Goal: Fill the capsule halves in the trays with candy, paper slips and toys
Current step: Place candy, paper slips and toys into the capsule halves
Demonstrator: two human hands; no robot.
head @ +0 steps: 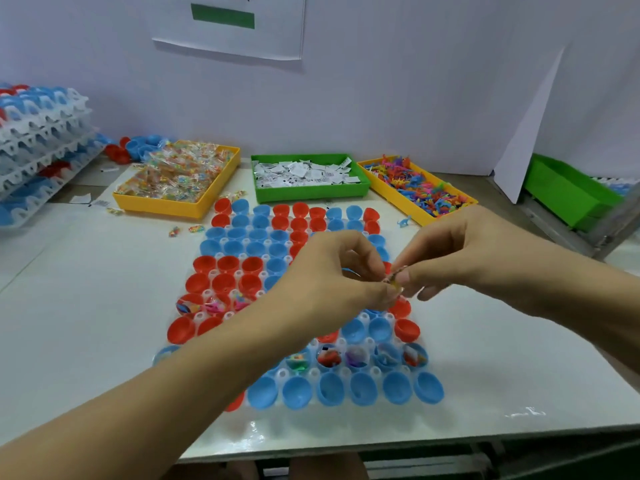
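Hiding a blurred item [393, 280]: both hands, pinching.

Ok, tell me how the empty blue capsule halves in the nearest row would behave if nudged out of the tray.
The blue capsule halves look thin, hollow plastic, so probably very light. Their rounded bottoms would likely rock or roll on the white table. The clear tray sockets seem to keep them upright.

white table [86, 306], wall notice with green bar [228, 26], green bin [568, 195]
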